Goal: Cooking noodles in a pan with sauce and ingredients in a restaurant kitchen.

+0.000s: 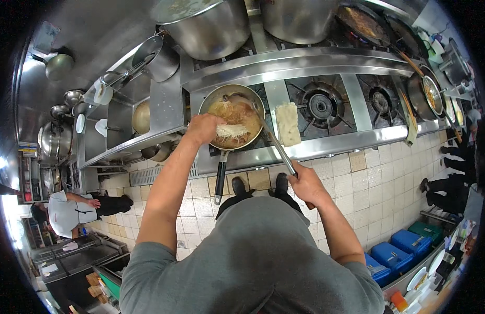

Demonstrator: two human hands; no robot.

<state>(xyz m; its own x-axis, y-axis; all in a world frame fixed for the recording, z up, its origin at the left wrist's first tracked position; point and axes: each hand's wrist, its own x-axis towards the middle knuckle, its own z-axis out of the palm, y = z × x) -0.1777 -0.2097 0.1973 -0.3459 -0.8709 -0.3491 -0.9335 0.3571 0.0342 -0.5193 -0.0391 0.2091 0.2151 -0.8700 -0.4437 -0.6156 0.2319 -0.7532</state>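
Note:
My left hand (205, 128) is over the left rim of a frying pan (259, 103) on the front left burner. Its fingers are at a pale bundle of thin noodles or shreds (231, 132), which lies over brown sauce and food (236, 112) in the pan; whether they grip it I cannot tell. My right hand (305, 182) is closed around the handle of a long metal ladle or spoon (281, 151), whose far end reaches into the pan. The pan's black handle (220, 178) points towards me, untouched. A folded pale cloth (288, 124) lies right of the pan.
Large steel stockpots (211, 29) stand on the back burners. Right of the cloth are bare gas burners (321, 104), then a pot with a strainer (425, 94). A person in a white shirt (65, 212) stands at the far left. Blue bins (391, 255) stand behind me at right.

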